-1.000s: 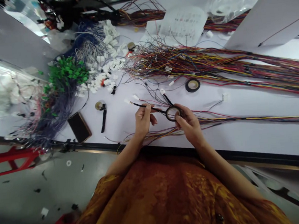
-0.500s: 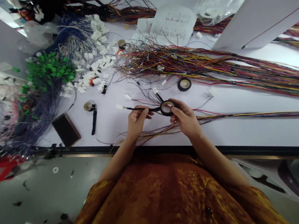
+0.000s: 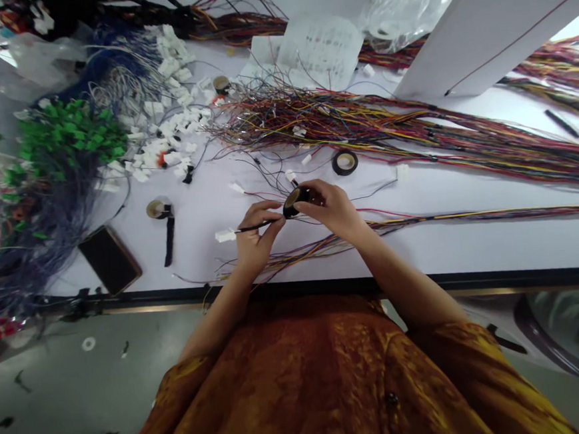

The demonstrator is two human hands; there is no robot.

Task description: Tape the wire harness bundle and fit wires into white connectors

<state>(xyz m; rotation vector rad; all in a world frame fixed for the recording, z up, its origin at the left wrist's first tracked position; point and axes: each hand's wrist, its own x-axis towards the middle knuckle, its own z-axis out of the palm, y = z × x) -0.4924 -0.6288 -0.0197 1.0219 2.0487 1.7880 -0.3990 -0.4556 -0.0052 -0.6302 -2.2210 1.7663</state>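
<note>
My left hand (image 3: pixel 257 238) is closed on a wire lead wrapped in black tape (image 3: pixel 250 229), with a white connector (image 3: pixel 225 235) sticking out to its left. Between thumb and fingers my right hand (image 3: pixel 333 208) grips a roll of black tape (image 3: pixel 294 200), tilted and close against the left fingertips. Just beyond the roll lies another white connector (image 3: pixel 291 176) on a dark lead. Thin wires run out from under my hands to the right. A loose bundle of coloured wires (image 3: pixel 317 248) lies on the table below them.
A second black tape roll (image 3: pixel 345 162) lies beyond my right hand. To the left are a tape roll with a loose strip (image 3: pixel 158 209), a phone (image 3: pixel 110 259) and green connectors (image 3: pixel 73 137). A thick wire bundle (image 3: pixel 362 121) crosses the back, near an upright panel (image 3: pixel 460 36).
My right hand has moved left and turned, bringing the tape roll from face-up to tilted, against my left fingertips. The left-hand connector now points slightly lower. The whole view has shifted a little.
</note>
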